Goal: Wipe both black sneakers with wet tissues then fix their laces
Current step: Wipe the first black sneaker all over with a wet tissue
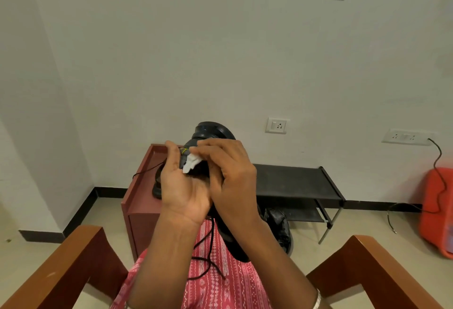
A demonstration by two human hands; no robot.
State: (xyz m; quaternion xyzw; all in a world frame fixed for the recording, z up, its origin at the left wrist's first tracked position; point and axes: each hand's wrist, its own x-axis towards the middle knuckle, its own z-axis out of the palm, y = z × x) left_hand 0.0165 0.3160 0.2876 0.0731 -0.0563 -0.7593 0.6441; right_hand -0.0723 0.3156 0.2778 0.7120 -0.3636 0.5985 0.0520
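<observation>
Holding: your left hand (182, 186) is cupping the raised black sneaker (210, 134), fingers curled round its side.
Wiping: your right hand (230, 174) is pinching the wet tissue (192, 163) against it; keep light, even pressure.
Laces: the lace (208, 247) is dangling over your lap.
Waiting: the other sneaker (158, 186) is resting on the red-brown stand (139, 186).

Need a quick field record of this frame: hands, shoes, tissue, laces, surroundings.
left hand: holds the raised sneaker
right hand: presses the white tissue against the raised sneaker
second sneaker: on the red-brown table, partly hidden by the left hand
laces: loose, hanging over the pink patterned lap
behind: black rack by the wall
seat: wooden armrests on both sides
</observation>
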